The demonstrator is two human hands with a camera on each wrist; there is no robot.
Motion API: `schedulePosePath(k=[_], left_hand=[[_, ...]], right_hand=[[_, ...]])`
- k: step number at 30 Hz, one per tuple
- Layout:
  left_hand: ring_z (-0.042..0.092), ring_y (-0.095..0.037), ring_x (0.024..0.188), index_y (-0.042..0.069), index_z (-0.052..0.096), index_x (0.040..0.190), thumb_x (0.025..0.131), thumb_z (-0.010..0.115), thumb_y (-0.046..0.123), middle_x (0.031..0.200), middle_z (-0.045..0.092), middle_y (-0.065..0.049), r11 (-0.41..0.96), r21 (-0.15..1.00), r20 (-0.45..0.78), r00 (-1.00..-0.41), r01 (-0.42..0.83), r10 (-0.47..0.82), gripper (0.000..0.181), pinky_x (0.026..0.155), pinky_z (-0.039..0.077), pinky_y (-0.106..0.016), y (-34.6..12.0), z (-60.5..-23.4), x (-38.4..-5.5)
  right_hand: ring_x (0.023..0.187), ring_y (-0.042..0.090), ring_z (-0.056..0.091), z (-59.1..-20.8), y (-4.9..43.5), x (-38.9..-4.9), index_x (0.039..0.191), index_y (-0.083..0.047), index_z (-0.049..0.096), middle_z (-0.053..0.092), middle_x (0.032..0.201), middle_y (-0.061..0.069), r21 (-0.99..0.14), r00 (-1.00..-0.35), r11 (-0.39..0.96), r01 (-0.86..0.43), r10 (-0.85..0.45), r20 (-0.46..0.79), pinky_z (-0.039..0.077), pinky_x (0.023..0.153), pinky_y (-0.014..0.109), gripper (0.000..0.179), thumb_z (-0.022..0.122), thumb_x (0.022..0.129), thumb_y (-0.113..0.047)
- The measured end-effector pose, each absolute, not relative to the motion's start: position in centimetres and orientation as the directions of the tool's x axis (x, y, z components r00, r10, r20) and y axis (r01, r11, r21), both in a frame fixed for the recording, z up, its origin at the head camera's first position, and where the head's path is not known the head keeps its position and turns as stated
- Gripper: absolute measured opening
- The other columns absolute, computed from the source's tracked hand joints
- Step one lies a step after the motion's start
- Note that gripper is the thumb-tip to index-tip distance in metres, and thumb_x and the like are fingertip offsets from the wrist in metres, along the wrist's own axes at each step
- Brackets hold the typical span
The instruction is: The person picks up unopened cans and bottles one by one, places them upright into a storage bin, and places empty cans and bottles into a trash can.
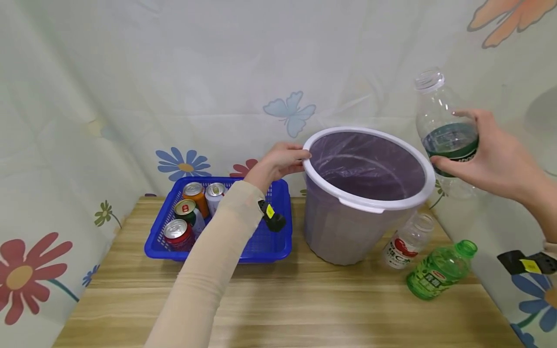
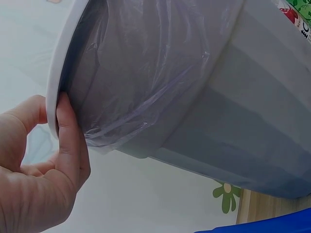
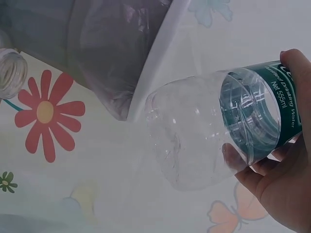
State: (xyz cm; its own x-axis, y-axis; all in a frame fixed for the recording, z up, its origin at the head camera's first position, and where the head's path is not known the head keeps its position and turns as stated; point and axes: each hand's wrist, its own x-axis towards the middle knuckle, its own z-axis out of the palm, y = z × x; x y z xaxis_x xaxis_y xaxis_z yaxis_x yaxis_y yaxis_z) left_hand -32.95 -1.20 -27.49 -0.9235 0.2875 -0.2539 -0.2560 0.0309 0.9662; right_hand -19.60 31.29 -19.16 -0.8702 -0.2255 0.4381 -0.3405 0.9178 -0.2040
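A grey trash can [image 1: 344, 232] with a white rim and a clear plastic liner [image 2: 146, 73] leans to one side. On its left, my left hand [image 1: 285, 160] pinches the rim, thumb outside and fingers under it in the left wrist view. My right hand [image 1: 500, 154] grips a clear water bottle [image 1: 448, 140] with a dark green label, held in the air right of the can's mouth. The bottle is uncapped, its neck pointing up, and looks empty. In the right wrist view its base [image 3: 170, 141] points toward the can's rim.
To the left, a blue plastic basket [image 1: 270, 246] holds several drink cans [image 1: 177, 231]. Right of the trash can stand a clear bottle with a red-and-white label [image 1: 404, 244] and a green bottle [image 1: 439, 270], on the wooden table [image 1: 304, 309]. A flowered curtain hangs behind.
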Motion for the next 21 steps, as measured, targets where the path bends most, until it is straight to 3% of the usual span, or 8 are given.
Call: schedulePosePath(k=[9, 16, 21], left_hand=[[0.061, -0.017, 0.084, 0.002, 0.048, 0.131, 0.086, 0.061, 0.008, 0.114, 0.057, -0.012, 0.035, 0.967, -0.252, -0.924, -0.252, 0.287, 0.047, 0.079, 0.055, -0.029, -1.2, -27.5, -32.9], [0.060, -0.017, 0.083, 0.002, 0.048, 0.131, 0.087, 0.061, 0.007, 0.117, 0.056, -0.014, 0.034, 0.968, -0.247, -0.923, -0.248, 0.294, 0.046, 0.079, 0.054, -0.029, -1.3, -27.5, -33.0], [0.061, -0.016, 0.083, 0.002, 0.049, 0.130, 0.087, 0.061, 0.007, 0.117, 0.057, -0.014, 0.034, 0.968, -0.247, -0.925, -0.248, 0.288, 0.045, 0.080, 0.054, -0.030, -1.5, -27.5, -33.1]], right_hand=[[0.073, 0.043, 0.055, -17.7, 30.8, -21.2, 0.142, -0.006, 0.016, 0.044, 0.108, 0.033, -0.193, -0.886, 0.924, -0.330, -0.232, 0.402, 0.037, 0.045, 0.029, 0.088, 0.072, 0.077, -0.022], [0.084, 0.045, 0.051, -16.1, 30.1, -22.5, 0.141, -0.004, 0.016, 0.042, 0.112, 0.032, -0.213, -0.904, 0.922, -0.322, -0.233, 0.358, 0.038, 0.051, 0.032, 0.086, 0.071, 0.078, -0.025], [0.082, 0.042, 0.052, -15.4, 29.4, -23.3, 0.143, -0.006, 0.012, 0.044, 0.110, 0.032, -0.199, -0.920, 0.931, -0.305, -0.234, 0.314, 0.038, 0.050, 0.030, 0.089, 0.069, 0.080, -0.032]])
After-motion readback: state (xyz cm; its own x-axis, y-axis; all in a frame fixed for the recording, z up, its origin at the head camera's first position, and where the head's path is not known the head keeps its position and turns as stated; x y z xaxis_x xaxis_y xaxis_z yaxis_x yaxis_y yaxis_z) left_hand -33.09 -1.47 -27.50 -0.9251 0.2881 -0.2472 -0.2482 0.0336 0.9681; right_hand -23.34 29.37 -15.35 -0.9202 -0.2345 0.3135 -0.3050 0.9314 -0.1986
